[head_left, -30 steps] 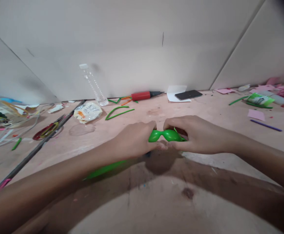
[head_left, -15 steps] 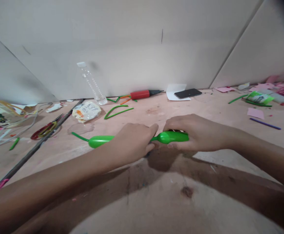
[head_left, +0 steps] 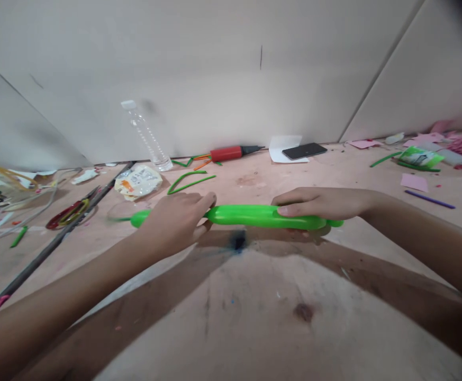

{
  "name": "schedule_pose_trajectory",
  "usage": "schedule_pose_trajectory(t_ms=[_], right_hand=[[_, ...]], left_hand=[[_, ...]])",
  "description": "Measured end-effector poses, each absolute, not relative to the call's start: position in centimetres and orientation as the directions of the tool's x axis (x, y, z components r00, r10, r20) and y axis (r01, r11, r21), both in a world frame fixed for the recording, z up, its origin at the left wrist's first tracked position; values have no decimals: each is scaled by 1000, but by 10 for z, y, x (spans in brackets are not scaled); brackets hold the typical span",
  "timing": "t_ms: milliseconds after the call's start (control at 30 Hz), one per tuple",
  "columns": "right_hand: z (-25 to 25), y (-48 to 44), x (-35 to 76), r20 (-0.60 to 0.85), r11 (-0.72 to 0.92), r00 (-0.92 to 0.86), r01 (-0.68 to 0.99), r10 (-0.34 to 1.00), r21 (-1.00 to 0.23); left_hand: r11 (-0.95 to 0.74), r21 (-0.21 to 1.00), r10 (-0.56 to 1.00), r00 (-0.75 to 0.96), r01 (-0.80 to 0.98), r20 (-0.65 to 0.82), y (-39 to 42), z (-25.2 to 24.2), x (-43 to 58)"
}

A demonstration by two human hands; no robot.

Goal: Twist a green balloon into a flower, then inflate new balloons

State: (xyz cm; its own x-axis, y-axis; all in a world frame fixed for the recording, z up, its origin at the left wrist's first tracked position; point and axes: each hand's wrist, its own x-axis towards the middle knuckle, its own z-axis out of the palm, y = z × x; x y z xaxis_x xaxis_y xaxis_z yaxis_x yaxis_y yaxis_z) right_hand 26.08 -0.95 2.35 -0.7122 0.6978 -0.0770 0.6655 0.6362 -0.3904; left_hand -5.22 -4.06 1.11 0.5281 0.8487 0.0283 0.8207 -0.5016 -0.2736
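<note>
A long green balloon (head_left: 246, 214) stretches between my two hands, above the wooden tabletop. My left hand (head_left: 179, 217) is closed around it, with thumb and forefinger at a narrow neck in the balloon. A short inflated part and a thin, blurred tail stick out on the left of that hand. My right hand (head_left: 310, 203) grips the other end, fingers behind and thumb on the near side. A small green end shows beyond its palm. Some of the right fingertips are hidden behind the balloon.
Along the wall stand a clear bottle (head_left: 147, 135), a red hand pump (head_left: 226, 153) and a black phone (head_left: 304, 151) on white paper. A plastic packet (head_left: 138, 182) and a bent green strip (head_left: 191, 181) lie nearer. Scissors (head_left: 72, 209) rest at left; pink scraps (head_left: 414, 182) lie at right.
My hands have moved apart, the left one leftward. A longer inflated stretch of balloon now shows between them, and the narrow neck has shifted left with my left hand.
</note>
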Motion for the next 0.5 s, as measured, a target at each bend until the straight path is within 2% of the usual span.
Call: schedule_pose_trajectory(t_ms=[100, 233, 367, 500], right_hand=[[26, -9, 262, -170, 557, -706, 664, 688, -499], [24, -4, 264, -72, 593, -704, 644, 706, -483], [19, -4, 262, -118, 601, -730, 634, 673, -487], [23, -10, 257, -205, 532, -758, 597, 620, -600]], left_hand=[[-390, -252, 905, 419, 886, 70, -39, 12, -65], [-240, -270, 963, 264, 932, 56, -37, 11, -85], [-277, -329, 954, 300, 903, 23, -37, 8, -104], [-355, -278, 914, 394, 893, 100, -34, 3, -117]])
